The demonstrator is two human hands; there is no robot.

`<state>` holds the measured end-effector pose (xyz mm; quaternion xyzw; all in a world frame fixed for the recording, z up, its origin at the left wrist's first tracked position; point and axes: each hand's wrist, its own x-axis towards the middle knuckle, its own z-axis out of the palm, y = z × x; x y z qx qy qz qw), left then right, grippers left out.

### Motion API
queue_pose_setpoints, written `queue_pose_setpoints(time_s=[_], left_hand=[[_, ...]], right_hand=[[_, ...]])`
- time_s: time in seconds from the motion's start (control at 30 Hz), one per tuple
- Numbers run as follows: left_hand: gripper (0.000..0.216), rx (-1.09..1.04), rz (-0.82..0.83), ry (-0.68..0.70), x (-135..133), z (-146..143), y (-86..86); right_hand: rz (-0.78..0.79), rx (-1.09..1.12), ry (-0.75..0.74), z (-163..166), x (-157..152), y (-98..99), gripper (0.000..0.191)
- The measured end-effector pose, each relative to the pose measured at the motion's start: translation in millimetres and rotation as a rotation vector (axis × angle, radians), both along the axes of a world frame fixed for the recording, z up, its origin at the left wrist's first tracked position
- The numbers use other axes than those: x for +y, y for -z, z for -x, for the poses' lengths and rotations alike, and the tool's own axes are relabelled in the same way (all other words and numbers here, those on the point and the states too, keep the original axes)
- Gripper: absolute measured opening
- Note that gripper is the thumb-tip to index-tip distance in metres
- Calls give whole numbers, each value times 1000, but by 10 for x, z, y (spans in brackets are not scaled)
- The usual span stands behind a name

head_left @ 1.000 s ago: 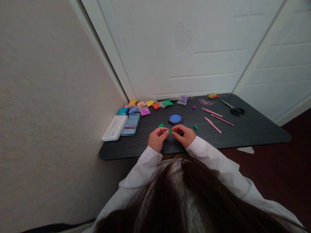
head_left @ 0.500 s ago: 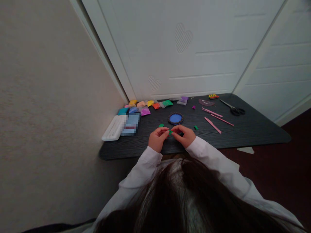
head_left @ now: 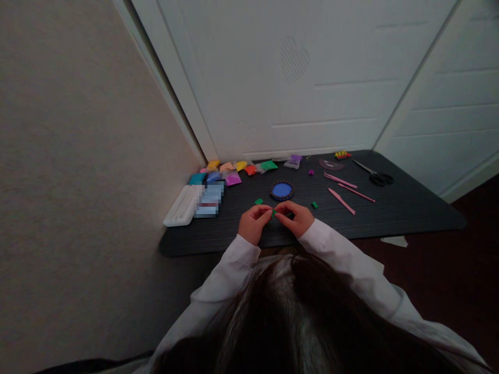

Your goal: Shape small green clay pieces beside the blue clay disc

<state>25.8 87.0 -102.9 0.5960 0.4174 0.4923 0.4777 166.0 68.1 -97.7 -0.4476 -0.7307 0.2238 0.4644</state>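
Between the fingertips of my left hand (head_left: 252, 221) and my right hand (head_left: 298, 218) is a small piece of green clay (head_left: 274, 212), pinched from both sides above the near part of the table. The fingers cover most of it. Just beyond my left fingers lies a flat green clay piece (head_left: 259, 201). A thicker green clay lump (head_left: 314, 205) rests to the right of my right hand. Straight ahead of both hands sits a round blue disc (head_left: 281, 190) with a dark, bumpy rim.
Several bags of coloured clay (head_left: 233, 178) line the back left, near a white case (head_left: 182, 206) and a blurred blue packet (head_left: 210, 200). On the right lie pink modelling tools (head_left: 341, 201), black-handled scissors (head_left: 380, 178), a small purple piece (head_left: 311, 172) and a yellow-red item (head_left: 342, 155).
The green clay between my fingertips shows a little less than before. Both hands keep nearly the same place, and the things on the table have not moved.
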Motion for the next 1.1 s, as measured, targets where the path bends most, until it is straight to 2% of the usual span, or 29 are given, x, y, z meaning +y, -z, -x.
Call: queue_pose_setpoints(time_s=[1.1], left_hand=[[15, 10, 5, 41, 6, 4, 18]], right_hand=[[26, 18, -22, -1, -14, -7, 17]])
